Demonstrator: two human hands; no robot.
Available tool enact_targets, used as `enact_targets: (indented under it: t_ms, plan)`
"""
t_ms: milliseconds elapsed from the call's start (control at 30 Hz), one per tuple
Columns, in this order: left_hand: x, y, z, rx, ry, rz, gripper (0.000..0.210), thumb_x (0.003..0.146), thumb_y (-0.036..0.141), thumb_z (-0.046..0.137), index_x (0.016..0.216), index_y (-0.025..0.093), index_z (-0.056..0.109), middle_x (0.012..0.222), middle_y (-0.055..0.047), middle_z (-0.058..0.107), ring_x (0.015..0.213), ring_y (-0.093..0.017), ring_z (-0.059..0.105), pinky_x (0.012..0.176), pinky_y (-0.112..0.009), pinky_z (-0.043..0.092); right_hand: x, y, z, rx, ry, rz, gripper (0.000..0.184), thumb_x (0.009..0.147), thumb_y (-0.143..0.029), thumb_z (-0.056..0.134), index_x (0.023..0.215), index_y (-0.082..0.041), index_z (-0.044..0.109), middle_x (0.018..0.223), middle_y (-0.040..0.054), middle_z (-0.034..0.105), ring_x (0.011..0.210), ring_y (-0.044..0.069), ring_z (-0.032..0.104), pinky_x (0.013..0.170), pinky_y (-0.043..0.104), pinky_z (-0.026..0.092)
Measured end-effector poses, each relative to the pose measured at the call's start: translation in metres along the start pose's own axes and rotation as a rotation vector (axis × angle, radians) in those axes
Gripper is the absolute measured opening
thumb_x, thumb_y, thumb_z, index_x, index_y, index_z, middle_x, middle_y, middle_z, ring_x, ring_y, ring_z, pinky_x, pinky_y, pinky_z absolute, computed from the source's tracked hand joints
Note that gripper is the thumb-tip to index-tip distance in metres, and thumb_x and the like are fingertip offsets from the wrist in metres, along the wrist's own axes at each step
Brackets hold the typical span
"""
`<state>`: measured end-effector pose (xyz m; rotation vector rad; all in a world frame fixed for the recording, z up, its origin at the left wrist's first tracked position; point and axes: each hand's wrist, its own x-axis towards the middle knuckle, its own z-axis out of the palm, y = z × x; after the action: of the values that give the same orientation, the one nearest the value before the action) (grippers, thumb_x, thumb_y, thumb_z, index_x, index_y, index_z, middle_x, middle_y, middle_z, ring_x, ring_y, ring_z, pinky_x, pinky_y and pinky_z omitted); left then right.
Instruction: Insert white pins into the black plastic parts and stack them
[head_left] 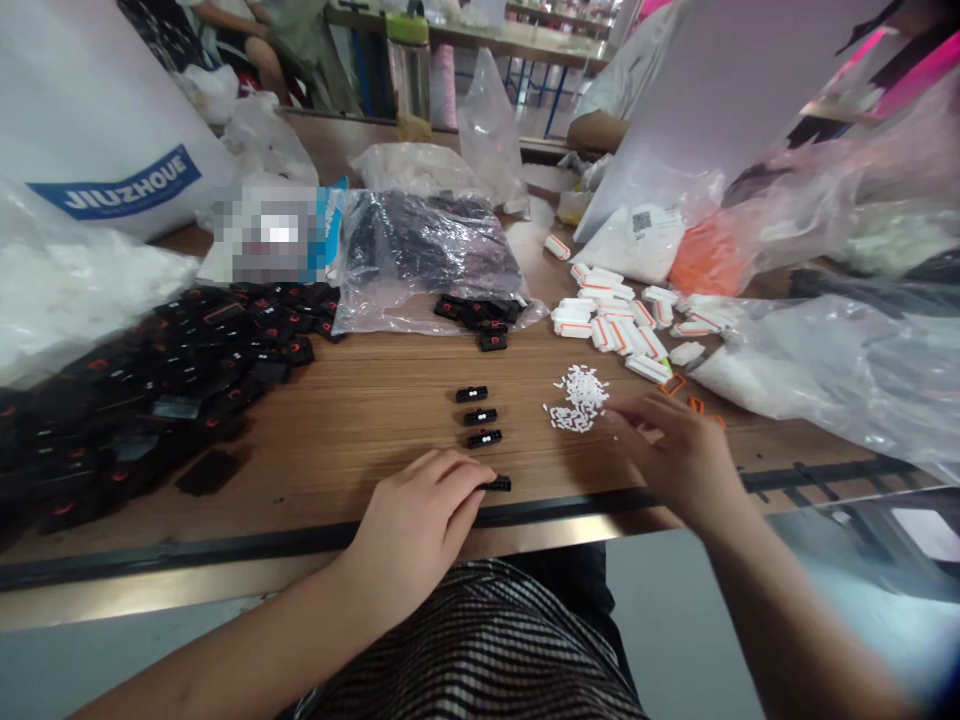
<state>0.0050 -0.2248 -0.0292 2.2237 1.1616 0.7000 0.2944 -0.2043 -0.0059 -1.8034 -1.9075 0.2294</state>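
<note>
My left hand [420, 505] rests at the table's front edge, its fingers closed on a black plastic connector housing [501, 483]. Beyond it, three similar black connector housings [481, 416] lie in a column, each with small white spots on top. To their right is a pile of tiny white plastic pins [583, 388]. My right hand [671, 440], slightly blurred, is at the right side of this pile with thumb and forefinger drawn together. Whatever may be between those fingertips is too small to make out.
A large heap of black housings [150, 390] covers the left side. Behind are a clear bag of black parts [435, 240] and a bottle [409, 75]. White-and-orange connectors [615, 315], orange frames [673, 384] and plastic bags [825, 350] lie right. People sit across the table.
</note>
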Motion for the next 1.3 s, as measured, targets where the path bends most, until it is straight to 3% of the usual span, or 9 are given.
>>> enact_targets:
  t_ms: [133,300,400,533,800,933,1033,1167,1300]
  plan:
    - [-0.003,-0.002,0.004,0.000,0.027,-0.022,0.018,0.096,0.016,0.055,0.110,0.024,0.065,0.106,-0.003,0.070,0.098,-0.021,0.067,0.087,-0.044,0.058,0.014,0.046,-0.009,-0.212,-0.127,0.106,0.022,0.086,-0.042,0.063,0.087,-0.025,0.078,0.083,0.0025,0.076,0.068,0.020,0.066,0.064,0.033,0.047]
    - [-0.003,-0.003,0.005,-0.001,0.052,-0.059,0.018,0.096,0.017,0.055,0.110,0.024,0.065,0.105,-0.003,0.070,0.097,-0.021,0.068,0.086,-0.043,0.058,0.021,0.054,-0.013,-0.140,-0.199,-0.103,0.023,0.089,-0.033,0.056,0.085,-0.022,0.077,0.088,0.0050,0.076,0.074,0.020,0.067,0.073,0.035,0.050]
    - [-0.003,-0.002,0.005,0.001,0.056,-0.064,0.018,0.096,0.017,0.055,0.110,0.024,0.064,0.106,-0.003,0.070,0.097,-0.020,0.068,0.086,-0.042,0.058,0.024,0.059,-0.021,-0.074,-0.234,-0.143,0.026,0.089,-0.033,0.056,0.092,-0.019,0.078,0.093,0.0080,0.077,0.082,0.023,0.069,0.077,0.038,0.051]
    - [-0.003,-0.002,0.005,-0.004,0.057,-0.060,0.018,0.096,0.016,0.055,0.110,0.024,0.064,0.106,-0.003,0.070,0.096,-0.020,0.068,0.085,-0.041,0.058,0.022,0.064,-0.023,-0.050,-0.205,-0.038,0.027,0.089,-0.038,0.059,0.096,-0.020,0.078,0.094,0.0068,0.077,0.079,0.021,0.068,0.073,0.036,0.051]
    - [-0.003,-0.002,0.005,-0.012,0.062,-0.059,0.018,0.096,0.016,0.055,0.109,0.023,0.065,0.105,-0.004,0.070,0.095,-0.021,0.068,0.085,-0.042,0.057,0.017,0.060,-0.010,-0.145,-0.150,0.139,0.024,0.082,-0.042,0.065,0.078,-0.022,0.077,0.071,0.0023,0.072,0.063,0.019,0.063,0.061,0.033,0.045]
    - [-0.001,-0.001,0.005,0.001,0.070,-0.095,0.014,0.094,0.015,0.057,0.105,0.022,0.064,0.096,-0.003,0.070,0.088,-0.020,0.068,0.081,-0.039,0.058,0.016,0.045,-0.009,-0.079,-0.104,0.239,0.023,0.078,-0.044,0.069,0.076,-0.022,0.076,0.064,0.0018,0.070,0.058,0.019,0.062,0.056,0.033,0.046]
    - [0.000,0.000,0.004,0.001,0.073,-0.109,0.013,0.092,0.015,0.059,0.102,0.022,0.063,0.090,-0.002,0.069,0.082,-0.019,0.067,0.078,-0.037,0.057,0.012,0.010,-0.004,0.138,-0.132,0.063,0.020,0.084,-0.043,0.068,0.082,-0.024,0.073,0.085,0.0037,0.074,0.076,0.020,0.068,0.071,0.034,0.052]
    - [0.000,0.002,0.002,-0.005,0.054,-0.122,0.012,0.092,0.015,0.058,0.101,0.021,0.064,0.091,-0.002,0.069,0.078,-0.018,0.065,0.075,-0.036,0.055,0.003,-0.045,0.013,0.330,-0.301,-0.283,0.012,0.092,-0.031,0.063,0.085,-0.024,0.070,0.092,0.0035,0.069,0.089,0.017,0.065,0.084,0.035,0.051]
    - [0.000,0.004,0.000,0.001,0.028,-0.133,0.012,0.092,0.015,0.058,0.100,0.022,0.064,0.090,-0.002,0.069,0.076,-0.019,0.064,0.071,-0.036,0.053,0.000,-0.065,0.033,0.342,-0.361,-0.409,0.008,0.094,-0.025,0.061,0.091,-0.022,0.068,0.098,0.0038,0.067,0.096,0.017,0.061,0.089,0.037,0.048]
